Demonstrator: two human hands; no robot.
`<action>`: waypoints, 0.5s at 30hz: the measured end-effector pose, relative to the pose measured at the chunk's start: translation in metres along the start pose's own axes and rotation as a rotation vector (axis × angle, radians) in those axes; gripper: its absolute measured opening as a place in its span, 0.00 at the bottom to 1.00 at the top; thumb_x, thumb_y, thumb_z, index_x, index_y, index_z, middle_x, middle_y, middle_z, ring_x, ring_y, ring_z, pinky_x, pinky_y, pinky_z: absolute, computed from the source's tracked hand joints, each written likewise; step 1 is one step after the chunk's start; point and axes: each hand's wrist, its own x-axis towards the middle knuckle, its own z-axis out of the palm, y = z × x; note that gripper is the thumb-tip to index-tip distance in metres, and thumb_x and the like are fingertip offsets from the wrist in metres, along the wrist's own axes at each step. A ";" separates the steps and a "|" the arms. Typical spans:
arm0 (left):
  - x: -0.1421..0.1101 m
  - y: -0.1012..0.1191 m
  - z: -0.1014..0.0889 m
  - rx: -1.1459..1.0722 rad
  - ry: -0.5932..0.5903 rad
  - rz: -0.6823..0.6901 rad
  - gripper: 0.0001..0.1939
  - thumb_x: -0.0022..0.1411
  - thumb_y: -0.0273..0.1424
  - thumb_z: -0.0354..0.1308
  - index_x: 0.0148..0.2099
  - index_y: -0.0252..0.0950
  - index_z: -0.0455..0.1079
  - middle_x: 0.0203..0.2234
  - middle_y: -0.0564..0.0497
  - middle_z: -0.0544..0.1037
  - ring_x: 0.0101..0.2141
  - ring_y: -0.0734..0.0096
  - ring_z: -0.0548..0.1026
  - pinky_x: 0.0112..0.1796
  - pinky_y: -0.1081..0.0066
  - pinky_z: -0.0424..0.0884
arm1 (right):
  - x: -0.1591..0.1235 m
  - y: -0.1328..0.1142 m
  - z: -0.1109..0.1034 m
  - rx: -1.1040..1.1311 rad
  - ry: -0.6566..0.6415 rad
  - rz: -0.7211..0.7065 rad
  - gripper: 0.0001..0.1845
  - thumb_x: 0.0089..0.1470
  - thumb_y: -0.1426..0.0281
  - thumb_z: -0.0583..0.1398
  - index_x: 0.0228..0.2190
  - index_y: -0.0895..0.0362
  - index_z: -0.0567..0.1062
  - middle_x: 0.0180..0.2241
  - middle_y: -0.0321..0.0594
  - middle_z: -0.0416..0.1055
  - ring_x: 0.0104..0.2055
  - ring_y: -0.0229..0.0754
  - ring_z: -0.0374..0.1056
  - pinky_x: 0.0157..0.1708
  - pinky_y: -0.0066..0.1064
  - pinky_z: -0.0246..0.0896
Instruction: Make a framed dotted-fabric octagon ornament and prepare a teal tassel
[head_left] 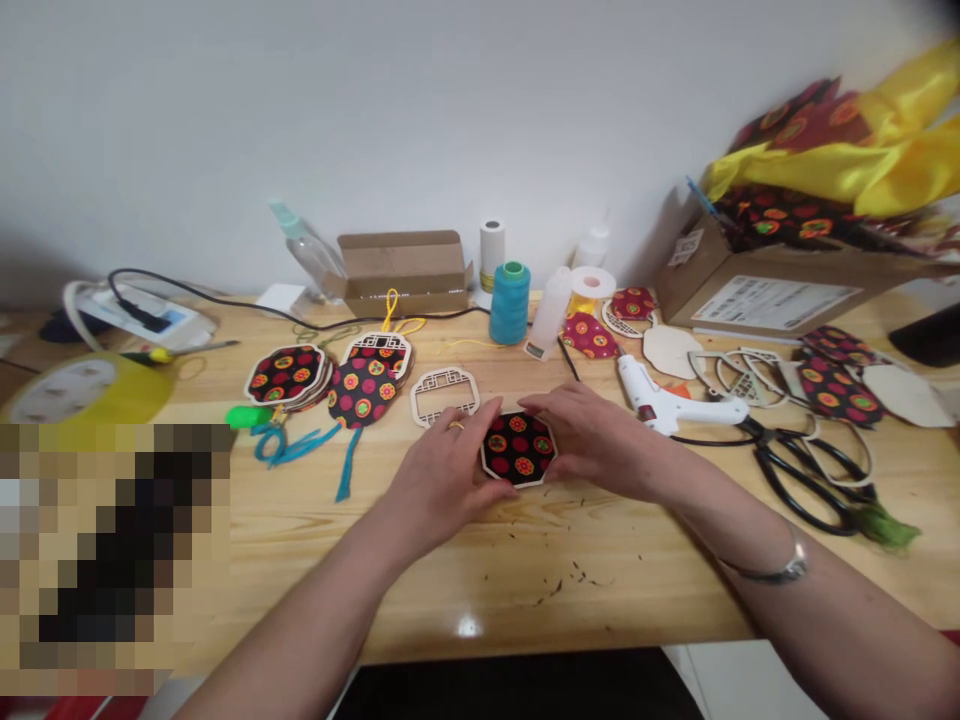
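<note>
Between my two hands is an octagonal wooden panel (519, 448) faced with black fabric in a red and yellow flower print, its pale rim showing. My left hand (450, 462) grips its left edge, thumb at the near side and fingers at the far side. On the right edge, my right hand (596, 440) is closed in the same way. A pale wooden lattice frame (445, 396) lies flat just beyond my left fingers, partly hidden by them. The white glue gun (679, 402) rests on the table to the right of my right hand.
Stacked fabric-covered panels (286, 376) and blue cord (300, 445) lie left. A teal thread spool (510, 305) and a white bottle (551, 310) stand behind. Black-handled scissors (795, 485) lie right, below a cardboard box (757, 285) of fabric. Dark scraps (574, 578) dot the near table.
</note>
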 end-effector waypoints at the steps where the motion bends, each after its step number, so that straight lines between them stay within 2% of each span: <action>1: 0.000 0.000 0.000 0.000 0.000 0.001 0.42 0.50 0.42 0.61 0.62 0.38 0.47 0.50 0.43 0.70 0.51 0.54 0.63 0.45 0.58 0.65 | 0.000 0.000 -0.001 0.000 0.000 -0.004 0.35 0.43 0.70 0.65 0.53 0.56 0.62 0.42 0.44 0.67 0.47 0.45 0.59 0.44 0.38 0.60; 10: 0.002 0.002 -0.001 0.009 -0.016 -0.015 0.42 0.50 0.42 0.62 0.62 0.37 0.48 0.51 0.41 0.68 0.50 0.55 0.63 0.46 0.58 0.66 | 0.000 -0.002 -0.001 0.003 0.014 0.024 0.34 0.43 0.68 0.65 0.52 0.57 0.64 0.43 0.45 0.67 0.47 0.46 0.59 0.45 0.39 0.60; 15: 0.002 0.003 0.000 0.026 -0.002 -0.003 0.43 0.50 0.42 0.62 0.62 0.33 0.48 0.50 0.40 0.69 0.50 0.54 0.63 0.46 0.58 0.66 | 0.001 -0.006 0.003 -0.007 0.026 0.022 0.35 0.41 0.71 0.66 0.51 0.57 0.64 0.45 0.45 0.66 0.48 0.46 0.58 0.49 0.40 0.58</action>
